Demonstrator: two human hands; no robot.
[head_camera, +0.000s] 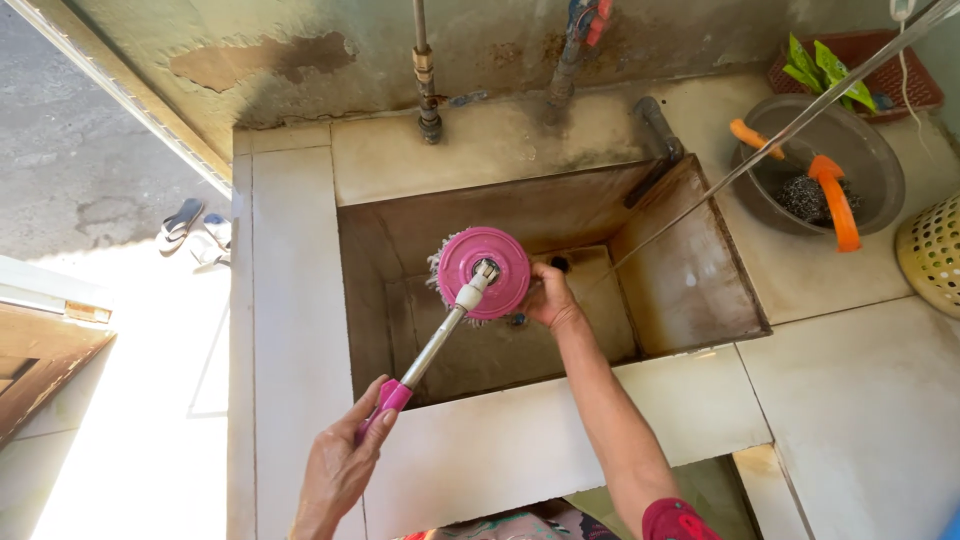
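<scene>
A mop with a round pink head (487, 268), pale strands and a metal handle (432, 350) hangs over a deep, stained concrete sink basin (690, 270). My left hand (340, 462) grips the handle at its pink sleeve, near the basin's front rim. Reaching down into the basin, my right hand (549, 296) holds the edge of the pink mop head on its right side. The strands under the head are mostly hidden.
A grey bowl (870, 150) with orange-handled brushes and a scourer sits at the right, beside a yellow perforated basket (935, 250) and a red tray (900, 70) with green leaves. Two pipes (427, 80) run down the back wall. Sandals (195, 230) lie on the ground at left.
</scene>
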